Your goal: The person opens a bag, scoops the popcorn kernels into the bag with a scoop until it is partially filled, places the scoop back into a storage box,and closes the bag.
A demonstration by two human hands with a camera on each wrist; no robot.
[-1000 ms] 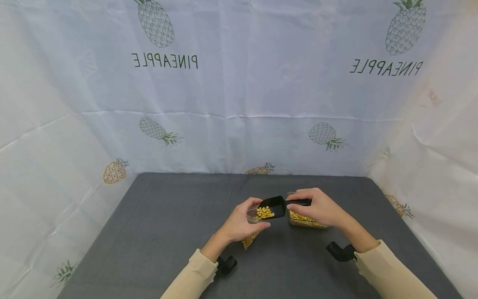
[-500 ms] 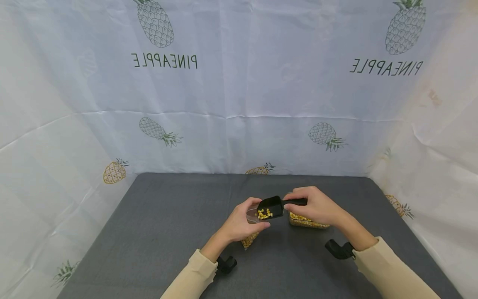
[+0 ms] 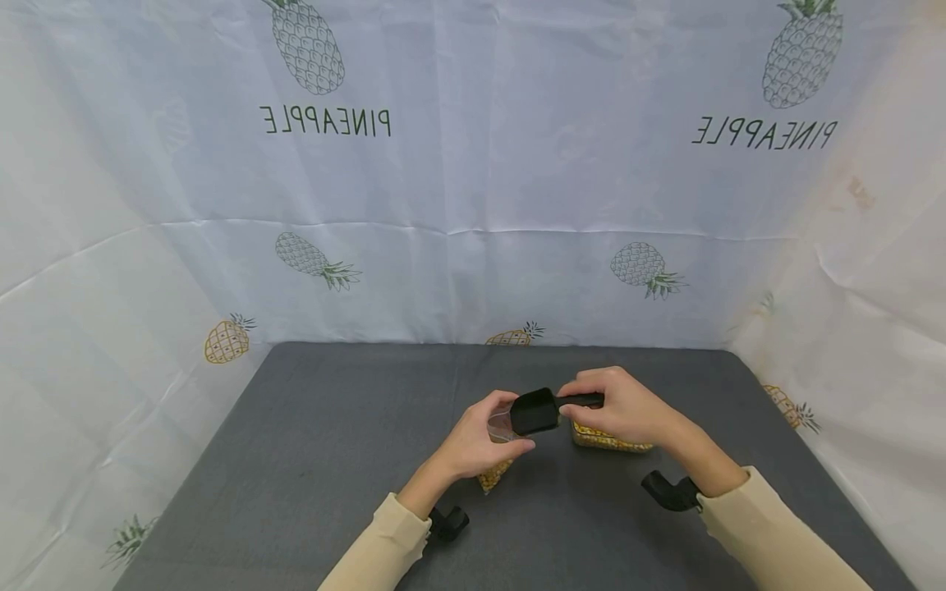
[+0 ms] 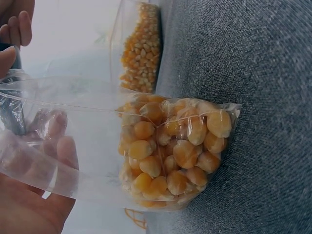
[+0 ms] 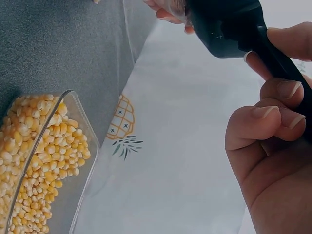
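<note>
My left hand [image 3: 476, 439] holds a clear plastic bag [image 4: 100, 126] around its mouth, thumb on the near side and fingers on the far side. Yellow corn kernels [image 4: 183, 153] fill the bag's lower part, close over the grey cloth. In my right hand [image 3: 624, 406] is a black scoop [image 3: 535, 413], gripped by its handle. The scoop's blade sits at the bag's mouth, tipped toward it, and no kernels show in it from the head view. Right of the bag stands a clear rectangular container [image 5: 83, 109] of corn kernels [image 5: 51, 163], partly behind my right hand.
A dark grey cloth-covered table [image 3: 318, 443] lies beneath both hands. White curtains [image 3: 473, 164] with pineapple prints hang behind it and at both sides. A black wrist mount [image 3: 668, 492] sticks out under the right sleeve, another mount [image 3: 449, 523] under the left.
The scoop has shifted slightly left and tipped over; the kernels in it dwindled and are now out of sight. My left hand and the bag have stayed in place.
</note>
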